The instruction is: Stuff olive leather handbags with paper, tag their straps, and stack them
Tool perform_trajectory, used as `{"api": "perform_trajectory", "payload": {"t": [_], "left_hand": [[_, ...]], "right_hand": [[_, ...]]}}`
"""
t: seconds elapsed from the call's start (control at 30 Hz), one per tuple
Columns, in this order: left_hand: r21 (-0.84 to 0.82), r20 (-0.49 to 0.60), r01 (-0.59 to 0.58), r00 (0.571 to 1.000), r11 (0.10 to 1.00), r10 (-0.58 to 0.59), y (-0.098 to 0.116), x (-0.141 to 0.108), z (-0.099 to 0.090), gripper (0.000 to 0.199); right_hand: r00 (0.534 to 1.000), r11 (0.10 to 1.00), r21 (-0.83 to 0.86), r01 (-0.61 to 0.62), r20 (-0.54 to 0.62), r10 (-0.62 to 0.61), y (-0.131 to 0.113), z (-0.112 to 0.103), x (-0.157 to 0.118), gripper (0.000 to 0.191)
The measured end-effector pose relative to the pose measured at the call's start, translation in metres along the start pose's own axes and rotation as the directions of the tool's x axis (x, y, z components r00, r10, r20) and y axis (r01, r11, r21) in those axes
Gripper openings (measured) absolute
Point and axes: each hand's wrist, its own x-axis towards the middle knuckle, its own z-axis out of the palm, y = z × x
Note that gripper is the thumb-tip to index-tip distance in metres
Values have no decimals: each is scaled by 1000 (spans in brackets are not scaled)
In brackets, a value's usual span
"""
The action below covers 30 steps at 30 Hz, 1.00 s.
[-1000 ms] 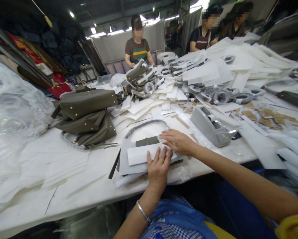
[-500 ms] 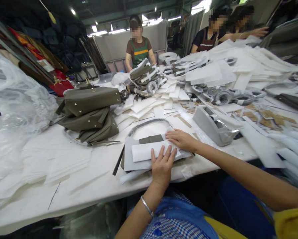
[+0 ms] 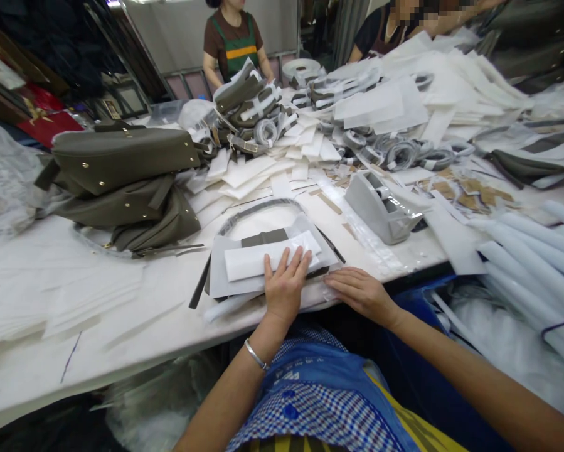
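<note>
Spread across most of the frame, a white-covered worktable (image 3: 122,339) carries everything at the person's front. A heap of white sheets (image 3: 451,81) fills the upper right, probably kept within arm's reach of several people; a co-worker (image 3: 232,47) stands at top centre. At left, olive bags (image 3: 126,157) lie stacked on their sides, likely to save space. Right of centre, a grey bag (image 3: 380,216) rests alone.

Between them, at the centre, lies another olive bag (image 3: 265,237), mostly covered, its wrapped handle (image 3: 263,208) arching away from the person, perhaps so that it leaves the body free. Over it is a thin sheet (image 3: 217,279), and on that a narrower white foam piece (image 3: 246,262).

The left hand (image 3: 284,285) lies palm down on the foam, fingers slightly spread, seemingly to stop it sliding. The right hand (image 3: 359,292) rests by the table's front edge, just beside the bag, fingers together; whether the tips pinch anything, I cannot tell.
</note>
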Motion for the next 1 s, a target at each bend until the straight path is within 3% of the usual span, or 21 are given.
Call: {"api": "perform_trajectory", "payload": {"t": [0.1, 0.4, 0.6, 0.73, 1.0], "left_hand": [[21, 3, 6, 1000, 1000, -6, 1, 1, -1, 49], [39, -15, -2, 1000, 999, 3, 0, 0, 0, 50], [43, -21, -2, 1000, 999, 3, 0, 0, 4, 52], [54, -29, -12, 999, 998, 14, 0, 0, 5, 51], [60, -59, -33, 998, 998, 37, 0, 1, 1, 45]], "right_hand": [[997, 1000, 5, 17, -78, -17, 0, 5, 13, 32], [993, 997, 69, 31, -117, -22, -15, 13, 16, 28], [995, 998, 57, 18, -97, -13, -46, -5, 5, 29], [996, 999, 19, 38, -76, -37, -55, -16, 7, 25], [992, 992, -20, 124, -17, -124, -40, -47, 65, 20]]}}
